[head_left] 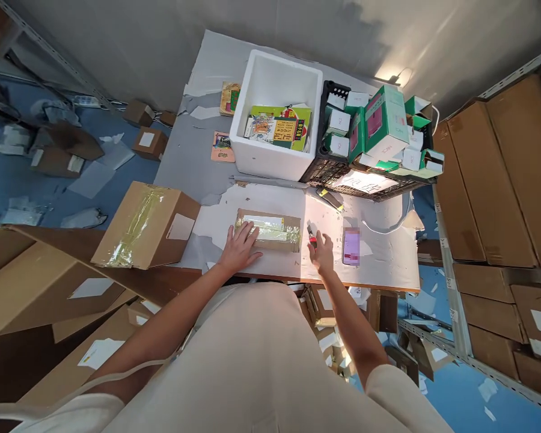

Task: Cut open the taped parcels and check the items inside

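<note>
Head view: 2 hands, 1 flat parcel. Brown cardboard, rectangular, shiny tape, 1 white label. Lies on the paper-covered table, near the front edge. Left hand: fingers spread, resting on parcel's left end. Right hand: fingers narrow, gripping 1 small red-handled tool just right of parcel. 1 flat phone beyond that hand. 1 white foam bin, smooth thick walls, books inside; 2 books left of it. 1 black plastic crate, perforated, green-and-white boxes overlapping, can't count.
</note>
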`<state>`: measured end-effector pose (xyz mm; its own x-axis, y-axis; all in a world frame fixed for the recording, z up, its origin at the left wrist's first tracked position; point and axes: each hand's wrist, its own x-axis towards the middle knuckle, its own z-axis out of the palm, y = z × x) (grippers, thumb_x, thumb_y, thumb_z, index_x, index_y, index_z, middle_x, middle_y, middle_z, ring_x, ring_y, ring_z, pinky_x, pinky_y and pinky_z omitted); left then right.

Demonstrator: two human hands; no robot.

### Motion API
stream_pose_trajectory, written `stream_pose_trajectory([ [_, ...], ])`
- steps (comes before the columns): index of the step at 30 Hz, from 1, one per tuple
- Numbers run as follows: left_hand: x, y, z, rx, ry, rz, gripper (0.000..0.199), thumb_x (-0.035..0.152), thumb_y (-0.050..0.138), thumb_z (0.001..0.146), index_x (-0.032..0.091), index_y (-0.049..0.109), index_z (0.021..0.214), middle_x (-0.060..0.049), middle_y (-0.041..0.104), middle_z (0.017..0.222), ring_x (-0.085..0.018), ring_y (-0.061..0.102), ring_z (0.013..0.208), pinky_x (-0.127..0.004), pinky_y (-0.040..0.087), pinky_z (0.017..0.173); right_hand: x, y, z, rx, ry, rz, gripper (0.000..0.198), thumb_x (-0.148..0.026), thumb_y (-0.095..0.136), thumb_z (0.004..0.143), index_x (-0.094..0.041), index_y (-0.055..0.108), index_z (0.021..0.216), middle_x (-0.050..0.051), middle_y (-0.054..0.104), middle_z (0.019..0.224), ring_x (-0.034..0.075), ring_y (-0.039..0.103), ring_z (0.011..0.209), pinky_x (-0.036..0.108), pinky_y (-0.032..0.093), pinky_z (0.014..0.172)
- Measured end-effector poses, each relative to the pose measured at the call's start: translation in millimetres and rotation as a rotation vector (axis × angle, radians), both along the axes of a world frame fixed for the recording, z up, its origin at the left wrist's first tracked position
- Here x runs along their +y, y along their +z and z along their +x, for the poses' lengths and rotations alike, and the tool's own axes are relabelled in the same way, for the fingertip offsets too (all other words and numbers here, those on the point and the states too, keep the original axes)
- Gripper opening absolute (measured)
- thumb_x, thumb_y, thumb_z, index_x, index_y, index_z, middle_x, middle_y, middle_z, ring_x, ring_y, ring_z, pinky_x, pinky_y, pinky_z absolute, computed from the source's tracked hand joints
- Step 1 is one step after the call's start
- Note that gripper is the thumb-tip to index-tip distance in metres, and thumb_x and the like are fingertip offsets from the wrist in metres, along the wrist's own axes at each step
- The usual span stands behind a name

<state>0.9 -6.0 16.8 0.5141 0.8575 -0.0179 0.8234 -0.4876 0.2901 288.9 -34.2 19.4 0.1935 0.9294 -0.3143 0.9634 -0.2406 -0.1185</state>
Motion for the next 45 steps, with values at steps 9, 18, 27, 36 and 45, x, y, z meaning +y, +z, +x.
stream_pose_trajectory([
  [9,30.4,23.3,16.0,0.011,-0.052,-0.001,0.058,0.029,0.067,0.072,0.016,0.049,0.127,-0.015,0.056,0.118,-0.031,0.049,0.113,-0.049,0.029,0.104,96.2,38.8,-45.4,0.207,0.725,-0.110,0.044,-0.013,0.039,0.093,-0.018,0.049,0.135,0.014,0.043,0.145,0.026,0.040,0.133,0.043,0.037,0.103],
  [18,6.4,11.4,15.4,0.035,-0.156,0.269,0.015,0.015,0.048,0.088,0.020,0.062,0.092,-0.007,0.061,0.085,-0.021,0.054,0.083,-0.035,0.037,0.072,107.6,36.0,-43.6,0.095,0.812,-0.188,0.059,-0.035,0.054,0.090,-0.011,0.039,0.142,0.020,0.030,0.151,0.032,0.034,0.137,0.044,0.038,0.105],
  [27,-17.2,-7.5,4.8,-0.151,-0.202,0.323,0.024,0.013,0.041,0.091,0.022,0.063,0.087,-0.003,0.063,0.077,-0.015,0.055,0.076,-0.033,0.036,0.067,100.3,30.3,-56.5,-0.030,0.815,-0.143,0.058,-0.012,0.056,0.084,-0.012,0.038,0.139,0.021,0.030,0.151,0.031,0.033,0.136,0.049,0.041,0.099],
  [36,-33.1,-24.6,-19.0,-0.107,-0.194,0.251,0.024,0.010,0.040,0.090,0.021,0.060,0.079,-0.003,0.061,0.074,-0.015,0.054,0.070,-0.031,0.035,0.063,128.1,33.4,-26.0,0.377,0.510,-0.064,0.035,-0.031,0.037,0.094,-0.015,0.047,0.124,0.009,0.068,0.088,0.020,0.061,0.078,0.031,0.047,0.071],
  [45,10.2,25.7,-4.4,-0.162,0.203,-0.089,0.038,0.048,0.051,0.085,0.019,0.057,0.110,-0.010,0.056,0.104,-0.023,0.057,0.094,-0.035,0.046,0.075,93.5,10.1,-49.9,0.216,0.676,0.557,0.024,-0.019,0.039,0.093,-0.018,0.059,0.105,0.014,0.058,0.120,0.023,0.050,0.115,0.048,0.029,0.108],
])
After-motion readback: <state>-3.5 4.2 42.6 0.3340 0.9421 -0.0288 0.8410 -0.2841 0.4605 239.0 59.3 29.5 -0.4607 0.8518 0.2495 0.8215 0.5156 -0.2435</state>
